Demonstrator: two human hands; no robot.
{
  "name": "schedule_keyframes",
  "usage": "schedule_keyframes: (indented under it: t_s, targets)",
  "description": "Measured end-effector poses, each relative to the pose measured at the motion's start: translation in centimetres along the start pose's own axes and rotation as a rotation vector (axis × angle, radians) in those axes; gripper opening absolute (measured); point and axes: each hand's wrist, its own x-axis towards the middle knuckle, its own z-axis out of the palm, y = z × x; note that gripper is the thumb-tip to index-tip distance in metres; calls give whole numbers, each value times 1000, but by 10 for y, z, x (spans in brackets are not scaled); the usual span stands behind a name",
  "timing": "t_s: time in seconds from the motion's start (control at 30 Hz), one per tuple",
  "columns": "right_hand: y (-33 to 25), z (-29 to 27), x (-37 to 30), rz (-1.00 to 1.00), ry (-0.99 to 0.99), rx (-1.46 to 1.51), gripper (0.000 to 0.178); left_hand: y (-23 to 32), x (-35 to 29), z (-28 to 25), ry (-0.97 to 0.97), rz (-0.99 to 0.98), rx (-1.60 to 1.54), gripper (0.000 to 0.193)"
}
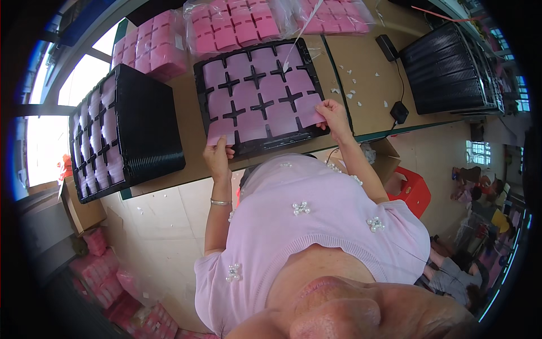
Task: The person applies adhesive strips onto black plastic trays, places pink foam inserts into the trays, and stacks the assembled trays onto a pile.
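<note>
A thin pink sheet (247, 100) with cross-shaped cut-outs lies over a black plastic tray (271, 145) in front of me. Dark crosses of the tray show through the cut-outs. My left hand (219, 156) pinches the sheet's near left corner between thumb and fingers. At the near right corner, my right hand (334, 118) grips the sheet the same way, close to the tray's rim. Both corners reach out to the tray's edge. Whether the sheet lies flat on the tray everywhere, I cannot tell.
A tall stack of black trays (149, 127) topped with pink stands at the left, another black stack (446, 68) at the right. Bagged pink blocks (234, 24) line the back. White scraps, a black power adapter (399, 112) and its cord lie on the table; a red stool (415, 195) stands below.
</note>
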Motion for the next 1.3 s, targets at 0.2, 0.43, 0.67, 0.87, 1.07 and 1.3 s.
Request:
schedule_keyframes:
  t_s: [0.2,0.43,0.67,0.87,1.07,1.3]
  targets:
    - [6,4,7,-24,49,-121,13,-11,6,0,-29,46,75,13]
    - [9,6,4,-60,146,-411,17,-18,6,0,1,17,129,17]
    - [7,-19,12,-338,394,-830,21,-22,4,-28,265,207,390,42]
    - [-9,-23,80,-767,255,-1020,35,30,63,-25,243,812,1007,46]
    - [-30,26,150,-896,64,-1326,46,58,139,29,23,1147,1471,46]
    - [-19,41,186,-773,-135,-1815,49,46,192,45,-179,1193,1733,40]
